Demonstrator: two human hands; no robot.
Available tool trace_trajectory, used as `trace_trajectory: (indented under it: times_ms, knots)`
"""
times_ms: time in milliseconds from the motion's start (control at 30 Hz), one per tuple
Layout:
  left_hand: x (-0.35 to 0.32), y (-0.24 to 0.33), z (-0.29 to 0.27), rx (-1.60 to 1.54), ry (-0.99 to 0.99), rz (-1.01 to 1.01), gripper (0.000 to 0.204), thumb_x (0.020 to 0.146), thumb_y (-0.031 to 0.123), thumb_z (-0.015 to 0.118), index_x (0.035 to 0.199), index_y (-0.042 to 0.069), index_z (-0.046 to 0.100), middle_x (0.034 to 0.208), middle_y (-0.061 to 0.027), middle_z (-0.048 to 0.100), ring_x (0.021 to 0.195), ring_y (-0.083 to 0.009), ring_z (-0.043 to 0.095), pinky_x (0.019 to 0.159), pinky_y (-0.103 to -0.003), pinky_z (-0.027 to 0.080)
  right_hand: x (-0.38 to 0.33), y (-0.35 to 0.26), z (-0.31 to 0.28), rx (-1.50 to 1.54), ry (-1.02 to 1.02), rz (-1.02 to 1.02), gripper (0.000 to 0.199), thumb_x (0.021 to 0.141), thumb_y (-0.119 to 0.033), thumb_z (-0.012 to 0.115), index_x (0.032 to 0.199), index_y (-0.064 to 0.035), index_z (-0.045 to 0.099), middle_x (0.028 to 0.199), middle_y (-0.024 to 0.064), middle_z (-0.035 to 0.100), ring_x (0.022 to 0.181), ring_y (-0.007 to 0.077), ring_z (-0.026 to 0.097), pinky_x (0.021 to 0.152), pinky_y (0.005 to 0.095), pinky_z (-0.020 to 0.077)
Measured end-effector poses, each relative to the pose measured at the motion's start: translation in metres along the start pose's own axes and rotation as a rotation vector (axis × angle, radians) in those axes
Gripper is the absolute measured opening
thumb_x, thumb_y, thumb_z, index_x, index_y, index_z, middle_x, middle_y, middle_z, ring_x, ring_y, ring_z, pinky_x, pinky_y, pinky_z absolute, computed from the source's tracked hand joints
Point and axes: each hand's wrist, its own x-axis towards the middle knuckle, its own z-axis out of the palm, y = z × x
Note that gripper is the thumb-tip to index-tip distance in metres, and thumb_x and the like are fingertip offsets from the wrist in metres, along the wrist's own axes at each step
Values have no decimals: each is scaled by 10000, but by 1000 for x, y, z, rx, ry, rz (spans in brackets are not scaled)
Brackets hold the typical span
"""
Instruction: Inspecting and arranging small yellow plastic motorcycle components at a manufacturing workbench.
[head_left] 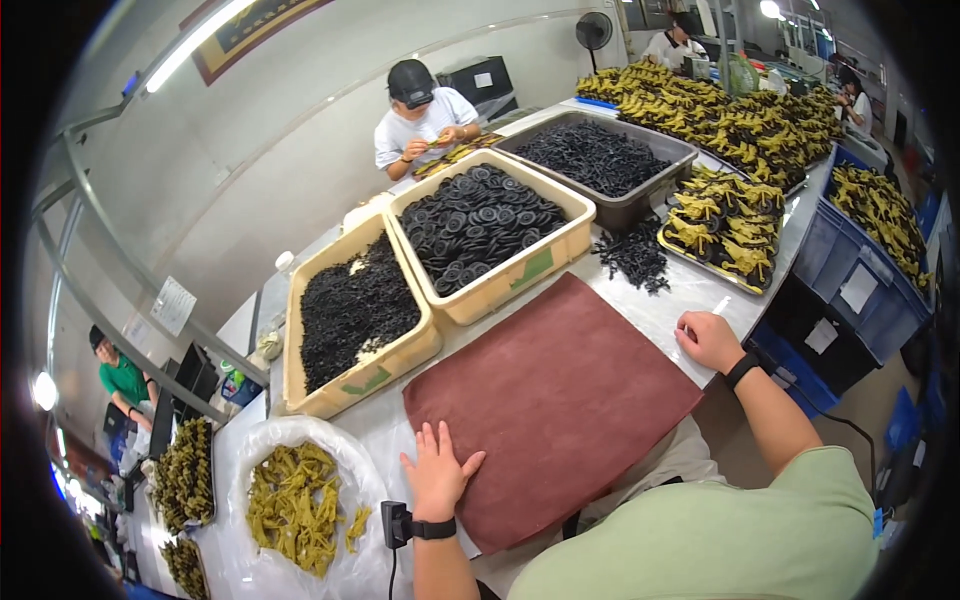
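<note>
Left hand: the left hand (436, 470) lies flat, fingers spread, on the near corner of the reddish-brown mat (555, 405), gripping nothing.
Right hand: the right hand (708, 340) rests loosely curled on the white table (668, 305) just beside the mat's far edge, holding nothing.
Mat: spread flat on the table, before two tan bins (430, 275) of black parts.
Bag: yellow-green pieces in a clear bag (290, 500), left of the mat.

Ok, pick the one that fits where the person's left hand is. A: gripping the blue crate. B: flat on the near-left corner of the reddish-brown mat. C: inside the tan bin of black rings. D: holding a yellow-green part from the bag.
B: the left hand lies palm down, fingers spread, on the corner of the reddish-brown mat, holding nothing.
</note>
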Motion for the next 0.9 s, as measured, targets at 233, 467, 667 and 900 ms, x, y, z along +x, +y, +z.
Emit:
trace_trajectory:
  times_ms: [233,467,667,900]
  knots:
    - [2,2,-6,-36,-84,-121,923,779,645,569,1462,99,272,1515,-188,235,1392,-311,263,1060,-618,213,5,-1,-5,30,-74,30,117,801,-180,631,790,-74,582,647,93,586,632,281,583,601,389,456]
    - [6,-17,-1,-50,-56,-91,925,758,558,649,1457,83,272,1511,-219,217,1395,-335,238,1080,-600,183,11,-34,-8,184,-249,-101,261,812,-199,631,1051,-98,606,774,107,581,742,292,572,662,394,463]
    - [2,-10,-13,-90,10,-27,760,823,446,642,1416,81,337,1474,-209,290,1360,-361,292,1027,-615,279,6,-48,4,89,-305,-183,380,732,14,531,1075,-99,650,736,152,534,731,347,531,662,428,450]
    - [-55,-34,-47,8,263,-119,507,825,317,650,1273,111,531,1377,-207,426,1284,-359,401,1008,-509,362,10,-40,2,214,-326,-19,264,809,36,523,1034,-59,624,781,163,516,735,329,526,675,401,430]
